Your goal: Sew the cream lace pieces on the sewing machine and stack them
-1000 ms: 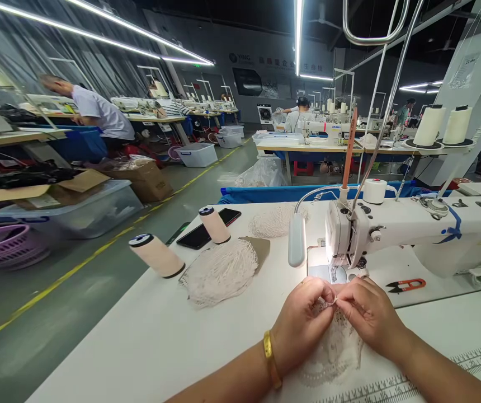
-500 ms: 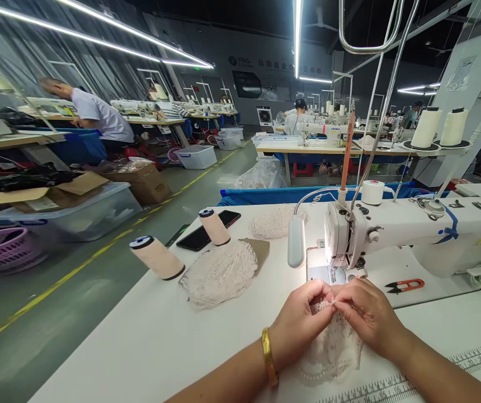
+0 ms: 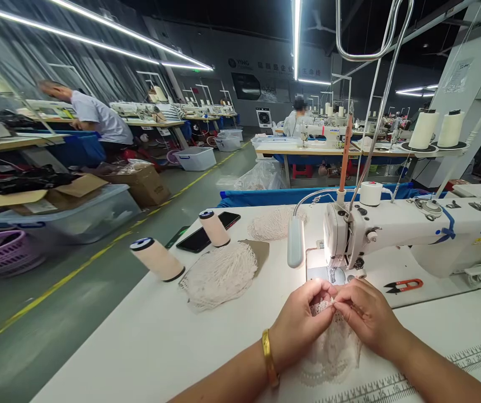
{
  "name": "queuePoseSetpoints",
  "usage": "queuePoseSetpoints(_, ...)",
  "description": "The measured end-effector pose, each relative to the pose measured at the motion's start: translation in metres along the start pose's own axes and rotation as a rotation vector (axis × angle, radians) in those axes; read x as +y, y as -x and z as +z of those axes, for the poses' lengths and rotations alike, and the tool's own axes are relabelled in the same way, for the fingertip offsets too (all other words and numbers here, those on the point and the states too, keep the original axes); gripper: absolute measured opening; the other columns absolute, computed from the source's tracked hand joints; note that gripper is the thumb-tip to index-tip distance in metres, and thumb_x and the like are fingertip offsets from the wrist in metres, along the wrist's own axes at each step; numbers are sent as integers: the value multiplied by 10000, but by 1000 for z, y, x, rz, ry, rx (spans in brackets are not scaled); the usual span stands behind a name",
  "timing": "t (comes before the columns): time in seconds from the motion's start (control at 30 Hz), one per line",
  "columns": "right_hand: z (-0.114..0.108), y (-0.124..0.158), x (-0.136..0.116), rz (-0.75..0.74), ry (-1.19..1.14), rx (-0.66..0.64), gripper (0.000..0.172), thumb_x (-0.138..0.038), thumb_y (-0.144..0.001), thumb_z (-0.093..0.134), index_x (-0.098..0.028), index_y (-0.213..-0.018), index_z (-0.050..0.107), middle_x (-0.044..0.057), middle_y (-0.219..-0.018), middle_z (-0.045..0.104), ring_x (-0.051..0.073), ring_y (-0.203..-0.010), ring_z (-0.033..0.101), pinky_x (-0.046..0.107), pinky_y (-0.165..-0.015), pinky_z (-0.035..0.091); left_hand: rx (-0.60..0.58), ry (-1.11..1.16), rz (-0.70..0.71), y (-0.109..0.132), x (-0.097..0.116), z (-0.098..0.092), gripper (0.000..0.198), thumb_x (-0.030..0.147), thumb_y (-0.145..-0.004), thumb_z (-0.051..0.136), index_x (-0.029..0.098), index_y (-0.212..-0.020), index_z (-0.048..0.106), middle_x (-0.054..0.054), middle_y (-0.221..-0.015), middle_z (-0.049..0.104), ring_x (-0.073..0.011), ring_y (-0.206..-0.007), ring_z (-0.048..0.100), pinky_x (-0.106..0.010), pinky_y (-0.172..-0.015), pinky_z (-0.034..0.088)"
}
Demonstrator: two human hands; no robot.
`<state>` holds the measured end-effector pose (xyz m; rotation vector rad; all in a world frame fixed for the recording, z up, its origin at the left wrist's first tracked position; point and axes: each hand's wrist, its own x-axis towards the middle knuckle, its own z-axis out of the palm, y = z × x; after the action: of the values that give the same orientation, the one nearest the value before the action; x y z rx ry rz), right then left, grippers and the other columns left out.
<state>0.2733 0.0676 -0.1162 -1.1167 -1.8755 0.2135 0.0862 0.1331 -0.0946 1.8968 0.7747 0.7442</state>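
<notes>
Lace fabric (image 3: 336, 350), pale and openwork, is pinched between our two hands just in front of the needle area of the white sewing machine (image 3: 395, 226), its lower part spreading over the tabletop (image 3: 140, 341) toward us. Our left hand (image 3: 301, 316), with a gold bangle (image 3: 269, 358) at the wrist, has its thumb and forefinger clamped on the upper edge of the lace; our right hand (image 3: 372, 316) nips the same edge right beside it, thumb and forefinger together, so the fingertips of both nearly meet. We cannot tell how the other fingers lie, as they are curled mostly out of sight. Near our right hand we see orange-handled snips (image 3: 406, 285), and a ruler scale (image 3: 391, 387) runs along the near edge. Left of the machine hangs a slim lit lamp (image 3: 295, 243); beyond our left hand lie a heap of lace pieces (image 3: 224, 274) partly over a brown sheet (image 3: 260, 254), two peach thread cones (image 3: 159, 259) and a dark phone (image 3: 196, 239) behind the heap. Farther back, we have a co-worker in a pale shirt (image 3: 100, 115) bent over another table.
</notes>
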Motion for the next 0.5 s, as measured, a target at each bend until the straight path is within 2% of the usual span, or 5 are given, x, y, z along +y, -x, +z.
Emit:
queuePoseSetpoints(0.23,0,0,0,12,20,4,138,-222,-1081,537,-247,-953,582,-5,-874,652,172,-799,578,309,-735,459,-25,17,-32,-1,-2,-6,211,392,-869,666,188,-853,720,-28,-871,732,-202,-835,668,-297,-780,526)
queuePoseSetpoints(0.5,-3,0,-1,36,28,46,145,-252,-1066,545,-251,-925,577,-10,-845,652,160,-755,611,275,-693,476,-50,-36,83,-3,-7,-12,254,420,-933,643,218,-858,776,-36,-886,733,-207,-862,670,-295,-820,520)
